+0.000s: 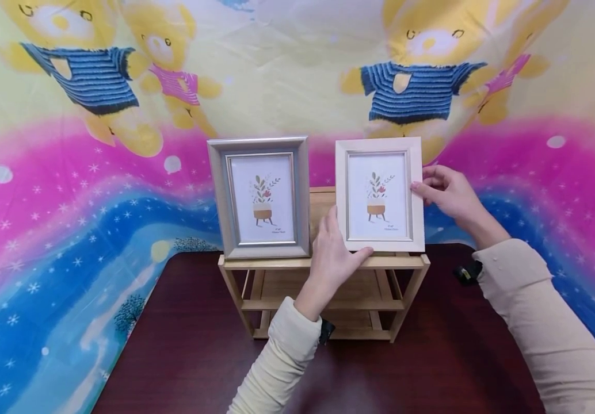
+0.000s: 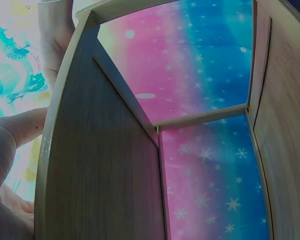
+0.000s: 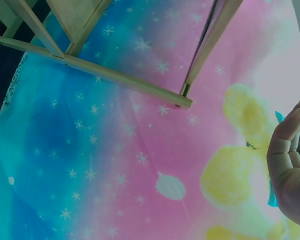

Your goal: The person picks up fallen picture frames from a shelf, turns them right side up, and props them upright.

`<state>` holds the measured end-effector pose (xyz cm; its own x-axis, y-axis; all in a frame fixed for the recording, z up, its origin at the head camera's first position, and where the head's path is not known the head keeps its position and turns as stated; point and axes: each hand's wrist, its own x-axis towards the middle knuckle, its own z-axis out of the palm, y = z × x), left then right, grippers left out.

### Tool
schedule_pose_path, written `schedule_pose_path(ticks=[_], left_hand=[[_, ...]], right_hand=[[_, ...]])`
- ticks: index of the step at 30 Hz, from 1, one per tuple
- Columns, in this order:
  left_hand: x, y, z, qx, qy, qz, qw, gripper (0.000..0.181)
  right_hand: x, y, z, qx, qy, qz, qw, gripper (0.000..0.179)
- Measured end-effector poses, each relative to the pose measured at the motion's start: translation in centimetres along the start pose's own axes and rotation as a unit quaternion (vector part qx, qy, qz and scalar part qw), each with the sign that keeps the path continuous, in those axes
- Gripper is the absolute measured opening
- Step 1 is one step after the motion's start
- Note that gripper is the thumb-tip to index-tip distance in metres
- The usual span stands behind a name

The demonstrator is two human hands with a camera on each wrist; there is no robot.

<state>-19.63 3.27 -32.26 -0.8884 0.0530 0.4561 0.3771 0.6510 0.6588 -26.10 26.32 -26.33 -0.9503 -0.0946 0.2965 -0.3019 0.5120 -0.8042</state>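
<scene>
A white picture frame (image 1: 345, 195) stands upright at the right on top of a wooden rack (image 1: 277, 263), showing a print of a potted plant. My right hand (image 1: 450, 192) pinches its right edge, thumb on the front and fingers bent behind. At the lower left corner is my left hand (image 1: 331, 253), its straight fingers along the left edge and its spread thumb by the bottom edge. A silver-grey picture frame (image 1: 218, 201) with a matching print stands to the left. In the right wrist view, my curled right fingers (image 3: 285, 140) show at the right.
The rack has lower shelves (image 1: 318, 287) and slim side legs, and stands on a dark red-brown table (image 1: 183, 345). Behind it hangs a cloth backdrop (image 1: 277, 75) with printed bears and snowflakes. Rack panels (image 2: 115, 160) fill much of the left wrist view.
</scene>
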Motion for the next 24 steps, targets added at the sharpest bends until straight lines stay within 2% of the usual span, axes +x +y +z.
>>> schedule_pose_path(ticks=[9, 14, 19, 24], left_hand=[[0.1, -0.2, 0.2, -0.011, 0.017, 0.021, 0.9996, 0.099], [0.1, -0.3, 0.3, -0.019, 0.026, 0.038, 0.9988, 0.101], [0.1, -0.4, 0.5, -0.028, 0.033, 0.039, 0.9983, 0.103], [0.0, -0.6, 0.6, -0.029, 0.048, 0.057, 0.9968, 0.104]], right_hand=[[-0.4, -0.5, -0.3, 0.080, -0.001, -0.032, 0.9963, 0.035], [-0.7, -0.8, -0.4, 0.093, 0.009, -0.048, 0.9944, 0.031], [-1.1, -1.3, -0.5, 0.103, 0.016, -0.060, 0.9927, 0.034], [-1.2, -2.3, -1.0, 0.153, 0.029, -0.085, 0.9842, 0.043]])
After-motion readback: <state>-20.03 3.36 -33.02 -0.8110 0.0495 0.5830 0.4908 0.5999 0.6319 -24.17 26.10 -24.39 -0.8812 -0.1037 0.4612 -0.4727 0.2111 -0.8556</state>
